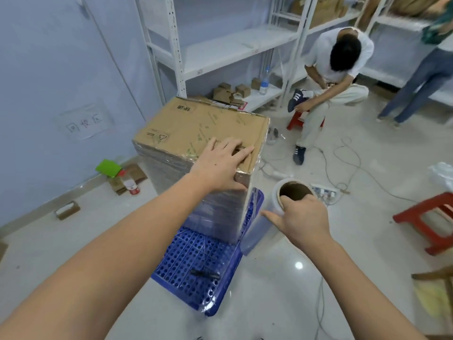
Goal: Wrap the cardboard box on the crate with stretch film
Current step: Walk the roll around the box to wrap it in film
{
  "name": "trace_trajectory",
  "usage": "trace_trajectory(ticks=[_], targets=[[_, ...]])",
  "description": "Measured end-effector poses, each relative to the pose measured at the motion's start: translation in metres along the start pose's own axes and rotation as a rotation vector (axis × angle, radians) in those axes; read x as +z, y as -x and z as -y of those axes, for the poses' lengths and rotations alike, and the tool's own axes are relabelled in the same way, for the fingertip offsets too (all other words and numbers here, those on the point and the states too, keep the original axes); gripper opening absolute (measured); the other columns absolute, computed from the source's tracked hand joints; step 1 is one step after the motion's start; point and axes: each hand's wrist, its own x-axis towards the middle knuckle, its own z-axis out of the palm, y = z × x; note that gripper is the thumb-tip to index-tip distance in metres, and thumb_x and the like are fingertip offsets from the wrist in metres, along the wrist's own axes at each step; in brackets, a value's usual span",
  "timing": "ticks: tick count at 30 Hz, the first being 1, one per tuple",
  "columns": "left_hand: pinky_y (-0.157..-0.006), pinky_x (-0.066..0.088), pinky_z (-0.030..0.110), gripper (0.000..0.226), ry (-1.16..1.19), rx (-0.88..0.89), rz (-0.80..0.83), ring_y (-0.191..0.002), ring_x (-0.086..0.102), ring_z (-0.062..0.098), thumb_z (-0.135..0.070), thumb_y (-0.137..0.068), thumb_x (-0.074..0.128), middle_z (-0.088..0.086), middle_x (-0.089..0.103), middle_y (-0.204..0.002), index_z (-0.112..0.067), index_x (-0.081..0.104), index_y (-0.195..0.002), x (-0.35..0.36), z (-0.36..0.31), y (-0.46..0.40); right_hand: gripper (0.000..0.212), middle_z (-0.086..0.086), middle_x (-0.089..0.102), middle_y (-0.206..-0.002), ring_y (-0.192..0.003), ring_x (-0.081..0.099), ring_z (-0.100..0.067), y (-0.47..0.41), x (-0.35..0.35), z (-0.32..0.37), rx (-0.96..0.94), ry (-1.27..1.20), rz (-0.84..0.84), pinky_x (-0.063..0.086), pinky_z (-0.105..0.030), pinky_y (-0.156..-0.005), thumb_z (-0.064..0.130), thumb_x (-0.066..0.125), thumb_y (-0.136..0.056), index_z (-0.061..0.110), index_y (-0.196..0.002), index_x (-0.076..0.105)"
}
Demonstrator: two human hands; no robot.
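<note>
1. Cardboard box (196, 123) stood upright on the far part of a blue perforated crate (196, 266). Its side walls were already covered in layers of clear film, while its top face was bare cardboard with printed marks.
2. The left hand (220, 165) lay flat on the near right corner of the box top, fingers spread and straight, with the thumb down over the top edge against the wrapped side.
3. The right hand (301, 217) held the stretch film roll (274, 212) upright just beside the right edge of the crate. Its fingers hooked into the open brown core at the top end, and the thumb stretched along the outside of the roll.
4. A sheet of film ran from the roll to the box's near right vertical edge.
5. A small dark object (204, 274) lay on the near part of the crate; what it was could not be told.
6. Beyond the box stood white metal shelving (220, 45) with small cardboard pieces and a water bottle (264, 82) on its low shelf.
7. A person in white (335, 77) sat bent over on a red stool (297, 120), and another red stool (426, 217) stood to the right.
8. A power strip (323, 191) and cables lay on the glossy floor behind the roll.
</note>
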Motion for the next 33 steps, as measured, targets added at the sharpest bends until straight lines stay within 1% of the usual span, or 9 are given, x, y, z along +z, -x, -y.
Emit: trace_trajectory(ticks=[3,6,12,18,21,25,28,30,33], targets=[[-0.125,0.01,0.061,0.115,0.022,0.004,0.041,-0.159,0.004,0.03,-0.091,-0.077,0.051,0.003,0.003,-0.173,-0.037,-0.004,-0.163,0.001,0.001,-0.004,0.05,0.0,0.041,-0.041,-0.048,0.041,-0.025,0.019,0.004,0.001,-0.164,-0.022,-0.037,0.033,-0.027,-0.046,0.048,0.084,-0.065,0.018,-0.053,0.046],[-0.125,0.009,0.062,0.114,0.042,0.002,0.051,-0.159,0.003,0.03,-0.089,-0.078,0.051,0.003,0.001,-0.173,-0.038,-0.005,-0.163,0.0,0.0,-0.003,0.048,0.002,0.04,-0.042,-0.045,0.036,-0.02,0.027,-0.004,0.009,-0.373,-0.079,-0.105,0.04,-0.027,-0.051,0.047,0.075,-0.074,0.022,-0.055,0.038],[-0.125,0.008,0.06,0.113,0.047,-0.019,0.065,-0.159,0.002,0.029,-0.089,-0.077,0.052,0.002,0.0,-0.173,-0.04,-0.005,-0.162,-0.002,-0.002,-0.001,0.042,0.005,0.043,-0.046,-0.044,0.039,-0.016,0.025,-0.016,0.049,-0.636,-0.168,-0.045,0.042,-0.028,-0.066,0.048,0.069,-0.08,0.021,-0.056,0.048],[-0.125,0.01,0.06,0.113,0.028,-0.022,0.057,-0.159,0.006,0.029,-0.09,-0.077,0.052,0.003,0.004,-0.173,-0.039,-0.002,-0.163,0.0,-0.002,-0.002,0.04,0.004,0.04,-0.046,-0.045,0.037,-0.018,0.007,-0.015,0.079,-0.733,-0.217,0.004,0.044,-0.032,-0.072,0.043,0.065,-0.082,0.019,-0.057,0.047],[-0.125,0.009,0.06,0.114,0.027,-0.022,0.061,-0.159,0.006,0.029,-0.09,-0.077,0.052,0.003,0.003,-0.173,-0.039,-0.003,-0.162,-0.002,0.0,-0.006,0.039,0.005,0.044,-0.046,-0.045,0.04,-0.018,0.002,-0.018,0.077,-0.716,-0.19,0.044,0.045,-0.031,-0.072,0.047,0.063,-0.082,0.02,-0.058,0.049],[-0.125,0.01,0.059,0.115,0.017,-0.023,0.057,-0.159,0.006,0.029,-0.092,-0.075,0.05,0.002,0.003,-0.173,-0.04,-0.004,-0.162,-0.001,0.001,-0.007,0.038,0.008,0.051,-0.052,-0.047,0.043,-0.013,0.011,-0.025,0.075,-0.561,-0.024,0.122,0.046,-0.028,-0.069,0.053,0.067,-0.078,0.023,-0.067,0.047],[-0.125,0.01,0.059,0.117,0.016,-0.022,0.054,-0.159,0.006,0.028,-0.094,-0.073,0.049,0.001,0.004,-0.173,-0.04,-0.004,-0.162,-0.001,0.001,-0.009,0.036,0.006,0.052,-0.051,-0.044,0.046,-0.016,0.025,-0.027,0.079,-0.409,0.014,0.133,0.052,-0.035,-0.062,0.047,0.074,-0.075,0.021,-0.074,0.049],[-0.126,0.01,0.059,0.116,0.018,-0.029,0.051,-0.159,0.005,0.028,-0.094,-0.074,0.049,0.001,0.004,-0.173,-0.04,-0.004,-0.162,0.0,0.002,-0.01,0.041,0.005,0.05,-0.049,-0.042,0.041,-0.019,0.03,-0.03,0.083,-0.316,0.004,0.137,0.045,-0.034,-0.057,0.057,0.065,-0.08,0.019,-0.08,0.049],[-0.126,0.01,0.059,0.116,0.024,-0.029,0.053,-0.159,0.005,0.028,-0.094,-0.074,0.049,0.001,0.004,-0.173,-0.04,-0.003,-0.162,0.001,0.002,-0.009,0.06,0.003,0.055,-0.063,-0.053,0.046,-0.021,0.025,-0.043,0.084,-0.204,-0.042,0.181,0.032,-0.033,-0.054,0.078,0.033,-0.086,0.018,-0.089,0.045]])
